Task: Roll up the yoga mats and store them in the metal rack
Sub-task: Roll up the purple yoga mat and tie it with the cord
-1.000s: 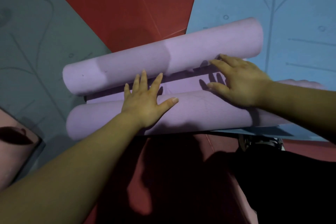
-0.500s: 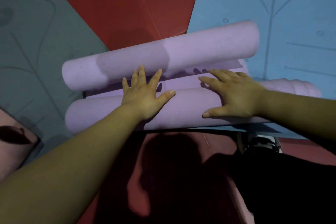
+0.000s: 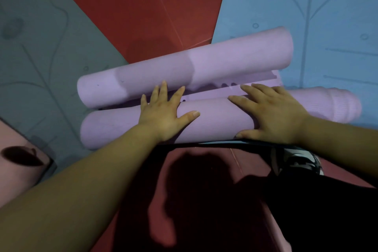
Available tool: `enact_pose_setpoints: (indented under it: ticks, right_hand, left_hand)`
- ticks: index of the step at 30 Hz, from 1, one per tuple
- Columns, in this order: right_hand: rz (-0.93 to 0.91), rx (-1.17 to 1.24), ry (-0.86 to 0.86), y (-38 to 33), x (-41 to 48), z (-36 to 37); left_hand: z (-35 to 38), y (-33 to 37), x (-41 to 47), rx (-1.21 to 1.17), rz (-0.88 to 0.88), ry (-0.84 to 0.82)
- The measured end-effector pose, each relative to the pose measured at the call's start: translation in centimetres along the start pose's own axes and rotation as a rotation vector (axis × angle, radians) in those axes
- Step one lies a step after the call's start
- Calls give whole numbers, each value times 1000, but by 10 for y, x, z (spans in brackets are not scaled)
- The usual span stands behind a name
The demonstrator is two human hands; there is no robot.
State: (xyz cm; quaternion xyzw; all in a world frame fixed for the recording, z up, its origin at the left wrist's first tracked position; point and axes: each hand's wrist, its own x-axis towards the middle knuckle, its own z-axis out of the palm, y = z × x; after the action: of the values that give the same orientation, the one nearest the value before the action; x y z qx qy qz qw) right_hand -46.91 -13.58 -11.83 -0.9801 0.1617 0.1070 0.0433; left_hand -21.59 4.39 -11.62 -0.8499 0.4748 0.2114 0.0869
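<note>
My left hand lies flat on the near roll of the purple mat, fingers spread wide, fingertips reaching the gap ahead of it. My right hand is also open and flat, pressing the same roll further along, thumb low on its near side. Neither hand grips anything; both just bear down.

The purple mat is coiled from both ends: the near roll under my palms and a far roll lying almost parallel, with a narrow flat strip showing between them. The near roll's right end looks uneven, its layers stepped outward.

Around it, a blue mat and a grey-green mat lie unrolled on the red floor, and a pink mat's corner shows at left. I cannot see the metal rack. I judge the task early: one mat nearly rolled, others untouched, nothing stored.
</note>
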Motion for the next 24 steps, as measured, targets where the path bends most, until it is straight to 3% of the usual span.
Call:
enact_pose_setpoints:
  ticks: [7, 19, 24]
  right_hand:
    - [49, 116, -179, 19, 29, -6]
    - [31, 113, -106, 13, 21, -3]
    - [-24, 41, -203, 20, 28, -5]
  left_hand:
    - [-5, 4, 4, 30, 3, 17]
    - [10, -4, -17, 144, 187, 44]
    - [7, -2, -12, 173, 186, 37]
